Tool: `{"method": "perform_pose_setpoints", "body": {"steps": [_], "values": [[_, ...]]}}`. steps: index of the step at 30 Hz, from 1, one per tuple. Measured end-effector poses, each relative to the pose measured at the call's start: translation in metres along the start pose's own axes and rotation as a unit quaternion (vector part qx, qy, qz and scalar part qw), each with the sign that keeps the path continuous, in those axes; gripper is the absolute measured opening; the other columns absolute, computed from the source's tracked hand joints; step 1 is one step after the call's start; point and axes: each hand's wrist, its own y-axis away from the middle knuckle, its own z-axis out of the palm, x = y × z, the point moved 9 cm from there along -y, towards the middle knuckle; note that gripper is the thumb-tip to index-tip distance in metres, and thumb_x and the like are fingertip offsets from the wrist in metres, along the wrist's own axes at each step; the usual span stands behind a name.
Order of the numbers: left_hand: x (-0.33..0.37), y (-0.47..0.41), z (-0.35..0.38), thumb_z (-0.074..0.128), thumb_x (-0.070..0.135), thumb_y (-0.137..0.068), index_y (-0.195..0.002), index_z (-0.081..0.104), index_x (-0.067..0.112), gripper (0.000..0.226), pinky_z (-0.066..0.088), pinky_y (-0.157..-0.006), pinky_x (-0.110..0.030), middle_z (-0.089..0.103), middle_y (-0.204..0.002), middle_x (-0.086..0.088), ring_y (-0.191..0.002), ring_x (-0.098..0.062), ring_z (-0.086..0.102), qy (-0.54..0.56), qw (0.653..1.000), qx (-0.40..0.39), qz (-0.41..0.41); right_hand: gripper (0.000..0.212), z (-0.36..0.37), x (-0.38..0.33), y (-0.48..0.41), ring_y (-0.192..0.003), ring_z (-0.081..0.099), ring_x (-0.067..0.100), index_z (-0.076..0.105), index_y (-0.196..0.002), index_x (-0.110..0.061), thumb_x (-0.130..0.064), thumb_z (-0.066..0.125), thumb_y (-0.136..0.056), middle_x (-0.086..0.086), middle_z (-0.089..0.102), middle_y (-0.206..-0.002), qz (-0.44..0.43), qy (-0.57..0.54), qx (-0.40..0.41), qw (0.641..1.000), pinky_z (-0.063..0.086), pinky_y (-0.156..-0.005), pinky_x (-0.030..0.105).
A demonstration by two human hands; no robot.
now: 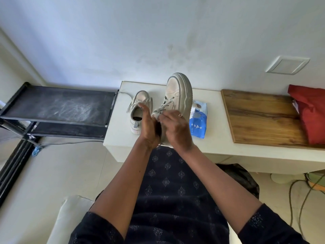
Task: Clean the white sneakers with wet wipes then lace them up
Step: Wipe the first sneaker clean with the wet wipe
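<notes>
Holding the raised sneaker (177, 92) between both hands, the person is tilting it so that the toe is pointing up and away and the heel is hanging just over the near edge of the white bench (219, 152). The left hand (149, 125) is pressing against the heel side with its fingers nearly straight, so the grip is wide. The right hand (175, 129) is curling its fingers and pinching the grey lace (159, 111) near the top eyelets in a narrow grip.

The second sneaker (139, 113) is standing on the bench just left of the hands, laced, toe toward the wall. The pack of wet wipes (199, 120) is lying just right of the raised sneaker. Farther right, a wooden board (260, 117) is lying on the bench, with a red bag (311, 113) resting on its far end. A black rack (58, 110) is standing left of the bench.
</notes>
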Motion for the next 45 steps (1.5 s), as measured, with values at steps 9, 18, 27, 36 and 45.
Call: {"method": "perform_pose_setpoints", "body": {"steps": [9,18,27,36,45], "values": [[0.005,-0.004,0.019,0.004,0.086,-0.072,-0.117,0.06,0.01,0.105,0.045,-0.098,-0.035,0.068,-0.108,-0.009,-0.109,-0.024,0.062,0.04,0.998,-0.035,-0.026,0.018,-0.004,0.007,-0.031,-0.071,0.061,0.026,0.07,-0.083,-0.003,-0.006,0.054,-0.076,0.008,0.064,-0.078,0.048,0.053,0.01,0.997,0.049,-0.061,0.028],[0.015,-0.014,0.01,0.007,0.087,-0.073,-0.128,0.048,0.0,0.111,0.055,-0.082,-0.032,0.067,-0.1,-0.018,-0.092,-0.028,0.066,0.083,0.995,-0.049,-0.004,0.046,-0.022,-0.005,0.01,-0.089,0.064,0.025,0.069,-0.097,0.003,-0.012,0.026,-0.102,0.011,0.068,-0.094,-0.065,0.002,-0.006,0.998,0.052,-0.079,0.032],[0.007,-0.016,-0.014,0.009,0.081,-0.079,-0.112,0.059,0.007,0.095,0.056,-0.074,-0.028,0.067,-0.098,-0.012,-0.084,-0.023,0.068,0.098,0.995,0.005,0.006,0.026,-0.002,-0.005,0.046,-0.11,0.06,0.028,0.066,-0.109,0.005,0.007,0.05,-0.089,0.016,0.065,-0.113,-0.139,0.077,-0.041,0.986,0.046,-0.098,0.034],[-0.013,-0.003,-0.002,0.013,0.081,-0.079,-0.124,0.056,0.009,0.095,0.053,-0.088,-0.032,0.065,-0.115,-0.013,-0.107,-0.022,0.063,0.086,0.994,-0.038,-0.05,0.025,0.005,0.007,-0.022,-0.091,0.068,0.027,0.07,-0.094,0.003,-0.004,0.049,-0.082,0.014,0.07,-0.097,-0.077,0.041,-0.099,0.991,0.059,-0.067,0.038],[-0.013,-0.009,-0.015,0.004,0.087,-0.072,-0.116,0.053,0.005,0.105,0.054,-0.05,-0.018,0.066,-0.067,-0.01,-0.053,-0.012,0.063,0.045,0.997,-0.019,-0.058,0.022,-0.011,-0.009,0.024,-0.092,0.067,0.026,0.071,-0.095,0.005,0.001,0.052,-0.084,0.016,0.07,-0.097,-0.142,0.011,-0.079,0.987,0.047,-0.09,0.026]]}}
